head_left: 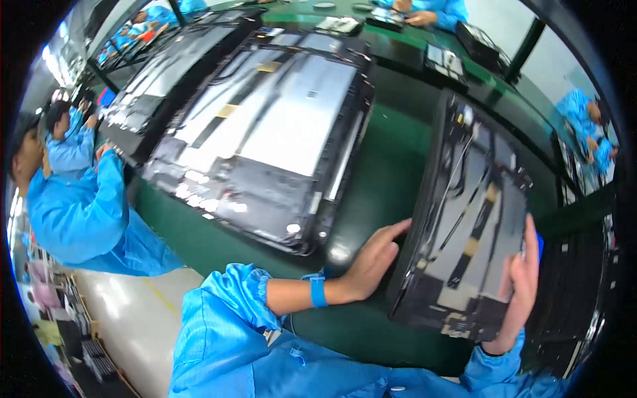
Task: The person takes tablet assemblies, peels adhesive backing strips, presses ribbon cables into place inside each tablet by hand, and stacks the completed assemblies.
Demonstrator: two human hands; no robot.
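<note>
On the right, a tilted flat black-framed electronic panel [458, 232] shows a silver back with dark strips, yellowish tape and thin cables. Along its right side lies my right hand [521, 282], thumb over the top face and fingers down the edge, gripping it. My left hand [371, 262] is at the panel's left edge with fingers stretched out, fingertips at or very near the frame; contact is hard to tell. A blue band [318, 290] circles my left wrist. Left of my hands, a larger-looking pile of similar silver-backed panels [285, 119] lies on the green table [391, 142].
Farther left stands another pile of panels [162, 73], beside a co-worker in a blue smock [79, 205]. Beyond a dark rail, small devices [444, 63] lie near another person's hands [415, 14]. Dark stacked items [574, 278] stand at the right.
</note>
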